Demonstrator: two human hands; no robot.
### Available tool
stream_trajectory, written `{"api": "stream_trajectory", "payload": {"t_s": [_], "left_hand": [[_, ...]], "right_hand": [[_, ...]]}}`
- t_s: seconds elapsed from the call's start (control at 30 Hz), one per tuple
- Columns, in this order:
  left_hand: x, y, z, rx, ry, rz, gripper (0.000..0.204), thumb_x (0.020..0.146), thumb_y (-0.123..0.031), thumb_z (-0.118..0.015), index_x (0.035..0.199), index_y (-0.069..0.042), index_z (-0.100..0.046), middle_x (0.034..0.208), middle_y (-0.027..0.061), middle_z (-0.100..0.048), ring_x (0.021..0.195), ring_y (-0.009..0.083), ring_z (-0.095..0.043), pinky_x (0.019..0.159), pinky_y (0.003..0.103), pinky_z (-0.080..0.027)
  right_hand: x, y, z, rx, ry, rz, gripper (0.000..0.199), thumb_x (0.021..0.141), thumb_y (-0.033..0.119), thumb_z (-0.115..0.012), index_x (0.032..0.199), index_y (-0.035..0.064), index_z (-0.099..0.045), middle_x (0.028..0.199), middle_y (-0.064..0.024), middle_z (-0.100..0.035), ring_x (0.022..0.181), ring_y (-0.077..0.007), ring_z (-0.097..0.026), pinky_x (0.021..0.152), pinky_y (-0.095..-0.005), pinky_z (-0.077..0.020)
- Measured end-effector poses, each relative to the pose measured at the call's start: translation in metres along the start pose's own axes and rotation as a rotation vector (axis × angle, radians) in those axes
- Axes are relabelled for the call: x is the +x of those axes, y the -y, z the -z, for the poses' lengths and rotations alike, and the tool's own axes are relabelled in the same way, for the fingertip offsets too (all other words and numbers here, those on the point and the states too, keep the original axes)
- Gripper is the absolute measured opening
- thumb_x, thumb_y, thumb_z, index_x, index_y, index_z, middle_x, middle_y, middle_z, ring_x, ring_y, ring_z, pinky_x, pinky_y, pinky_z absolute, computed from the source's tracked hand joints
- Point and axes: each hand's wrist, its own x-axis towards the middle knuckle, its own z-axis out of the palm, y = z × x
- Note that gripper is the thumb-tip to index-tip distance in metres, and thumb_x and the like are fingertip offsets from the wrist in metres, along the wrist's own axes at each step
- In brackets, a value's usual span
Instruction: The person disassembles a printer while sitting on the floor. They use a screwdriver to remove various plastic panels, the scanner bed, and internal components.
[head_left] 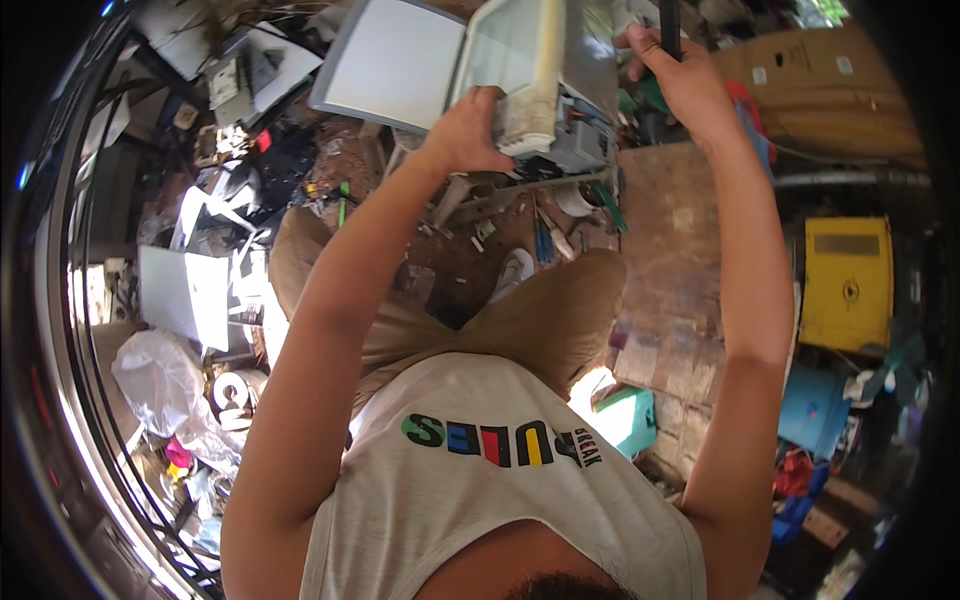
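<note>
A printer-scanner (535, 105) with a yellowed cream frame and a glass bed stands at the top centre, its pale, grey-edged lid (390, 62) swung open to the left. My left hand (470, 132) grips the frame's near left corner, fingers on top and thumb below. To the right of the machine, my right hand (680, 85) is raised and closed around a black bar-shaped handle (670, 25). The upper end of that handle runs out of the picture, so its kind is hidden. Grey inner parts (580, 145) show under the frame.
Scattered debris and hand tools (548, 235) lie on the dirt floor between my knees. A brown wooden board (670, 240) is on the right, with a yellow metal box (847, 280) and blue container (812, 410) beyond. Plastic bags (165, 385) and scrap fill the left.
</note>
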Motion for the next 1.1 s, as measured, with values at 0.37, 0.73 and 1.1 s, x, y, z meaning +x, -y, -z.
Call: {"api": "stream_trajectory", "payload": {"t_s": [0.37, 0.73, 1.1], "left_hand": [[0.001, -0.012, -0.001, -0.035, 0.003, -0.009, 0.093, 0.054, -0.034, -0.083, 0.132, -0.001, -0.044, 0.125, 0.0221, -0.053, 0.114, 0.0402, -0.057, 0.097, 0.044, -0.051], [0.005, -0.011, -0.001, -0.068, 0.006, 0.018, 0.092, 0.053, -0.032, -0.083, 0.131, -0.001, -0.045, 0.127, 0.0222, -0.052, 0.115, 0.0408, -0.058, 0.097, 0.045, -0.051], [0.003, -0.019, 0.007, -0.101, 0.029, 0.05, 0.092, 0.052, -0.027, -0.083, 0.131, -0.001, -0.045, 0.128, 0.0214, -0.051, 0.115, 0.0415, -0.056, 0.097, 0.045, -0.051]], "right_hand": [[0.048, -0.09, -0.023, -0.288, 0.141, -0.341, 0.127, 0.056, 0.092, -0.065, 0.118, -0.018, -0.062, 0.119, -0.0325, -0.063, 0.113, -0.0387, -0.064, 0.094, -0.0418, -0.0495], [0.085, -0.077, -0.04, -0.145, 0.279, -0.372, 0.079, 0.068, 0.062, -0.074, 0.109, -0.005, -0.069, 0.101, -0.0151, -0.068, 0.088, -0.0274, -0.066, 0.076, -0.0381, -0.0521], [0.047, -0.13, 0.029, 0.592, 0.016, -0.641, 0.037, 0.08, 0.026, -0.067, 0.11, 0.005, -0.066, 0.099, -0.003, -0.066, 0.089, -0.014, -0.062, 0.074, -0.0303, -0.049]]}}
